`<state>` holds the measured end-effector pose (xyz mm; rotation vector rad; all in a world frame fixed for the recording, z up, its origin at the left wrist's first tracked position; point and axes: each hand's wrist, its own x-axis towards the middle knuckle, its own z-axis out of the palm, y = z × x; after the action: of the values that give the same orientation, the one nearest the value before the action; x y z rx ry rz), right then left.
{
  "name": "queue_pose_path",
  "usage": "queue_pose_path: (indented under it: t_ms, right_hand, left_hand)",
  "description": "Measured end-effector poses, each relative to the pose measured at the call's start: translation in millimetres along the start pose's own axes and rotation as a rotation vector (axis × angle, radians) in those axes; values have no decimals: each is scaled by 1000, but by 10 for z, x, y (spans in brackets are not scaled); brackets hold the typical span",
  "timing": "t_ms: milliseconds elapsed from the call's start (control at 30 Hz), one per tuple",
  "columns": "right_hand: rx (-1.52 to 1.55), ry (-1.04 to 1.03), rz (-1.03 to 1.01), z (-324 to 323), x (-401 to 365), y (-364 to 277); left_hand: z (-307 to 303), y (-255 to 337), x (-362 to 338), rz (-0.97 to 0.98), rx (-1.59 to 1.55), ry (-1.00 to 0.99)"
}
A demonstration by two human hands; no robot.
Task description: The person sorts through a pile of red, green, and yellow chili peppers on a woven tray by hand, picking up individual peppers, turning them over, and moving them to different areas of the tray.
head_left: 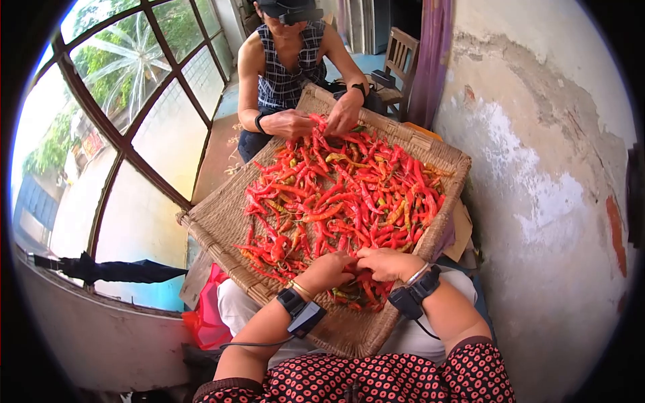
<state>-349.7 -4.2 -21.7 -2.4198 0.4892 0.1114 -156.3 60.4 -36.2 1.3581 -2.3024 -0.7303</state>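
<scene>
Red chili peppers (349, 195), with a few greenish and orange ones among them, lie heaped in a square woven basket tray (218, 218) across my lap. Over its near side, my left hand (328, 271) is closed, fingertips pinching at a red chili pepper. Close beside it, my right hand (386, 264) is also closed, its thumb and fingers meeting at the same spot. The pepper is mostly hidden by the fingers. More chili peppers lie just below both hands.
Facing me, a person (289, 67) has both hands on peppers at the tray's far side. A cracked window (134, 74) and a folded umbrella (127, 270) are to the left. A red plastic bag (209, 312) sits by my leg. A peeling wall (531, 174) stands right; a wooden chair (402, 57) is behind.
</scene>
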Motion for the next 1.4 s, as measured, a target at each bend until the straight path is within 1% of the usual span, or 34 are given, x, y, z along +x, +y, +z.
queue_pose_path:
  t_ms: [33, 67, 133, 167, 200, 267, 300, 333, 400, 433, 467, 533, 567, 600, 667, 700, 733, 800, 833, 900, 933, 1000, 1067, 1100, 1133, 1233, 1300, 1367, 1400]
  right_hand:
    - [-6, -36, 75, -4, 14, -21]
    - [-9, -46, 69, -3, 32, -28]
    - [-24, -90, 103, 5, 63, -28]
    - [27, -20, 61, 19, 61, -25]
    - [23, -29, 53, -9, 67, -31]
    - [130, 117, -28, -101, 70, -101]
    - [85, 172, 37, -194, 65, -208]
    - [84, 164, 28, -215, 74, -225]
    - [254, 420, -11, -233, 77, -215]
    - [417, 405, 70, -235, 83, -213]
    - [416, 400, 66, -230, 98, -229]
    - [934, 410, 226, -221, 113, -262]
    - [985, 355, 274, -239, 113, -259]
    - [990, 364, 286, -234, 126, -250]
    - [1048, 342, 137, -198, 141, -204]
    - [1125, 347, 128, -170, 157, -179]
    - [1120, 360, 93, -207, 160, -225]
    - [1046, 360, 65, -223, 179, -233]
    - [970, 361, 66, -225, 186, -233]
    - [934, 356, 56, -216, 203, -216]
    - [960, 354, 58, -219, 210, -210]
    - [952, 404, 53, -239, 219, -240]
    - [971, 417, 79, -240, 269, -246]
    - [968, 422, 105, -242, 279, -248]
    - [962, 416, 128, -264, 289, -267]
    - [908, 424, 167, -223, 365, -238]
    - [867, 404, 196, -116, 435, -152]
    - [170, 715, -22, 165, 575, 54]
    - [179, 686, 8, 148, 581, 66]
  left_hand:
    - [-11, 4, -14, -16, 28, -54]
    - [-25, 19, -19, -24, 24, -46]
    - [-71, 90, -3, -58, 53, -122]
    - [-90, 128, -6, -43, 76, -112]
    - [-71, 125, -6, -53, 74, -103]
    - [-32, 114, -9, -62, -5, -12]
    - [-66, 141, -3, -54, -94, 69]
    - [-114, 174, 5, -63, -94, 76]
    - [-206, 229, 18, -197, -313, 129]
    - [-219, 228, 19, -153, -306, 169]
    - [-224, 233, 23, -157, -307, 173]
    - [-229, 256, 33, -102, -604, 258]
    - [-245, 275, 22, -102, -608, 257]
    - [-271, 307, 7, -135, -683, 266]
    - [-313, 375, 28, -192, -814, 257]
    - [-310, 365, 28, -200, -750, 282]
    - [-288, 340, 32, -200, -689, 305]
    - [-189, 235, 37, -216, -782, 326]
    - [-149, 185, 18, -244, -783, 326]
    - [-155, 198, 16, -308, -816, 308]
    - [-210, 263, 7, -348, -846, 289]
    - [-230, 271, 9, -355, -921, 270]
    - [-195, 243, 19, -337, -956, 333]
    - [-189, 201, 6, -349, -914, 344]
    - [-199, 182, -12, -390, -969, 331]
    - [-220, 149, -9, -443, -873, 284]
    - [-170, 114, 22, -456, -787, 326]
    - [-48, -44, 9, -448, -692, 355]
    - [1, -80, 22, -440, -656, 354]
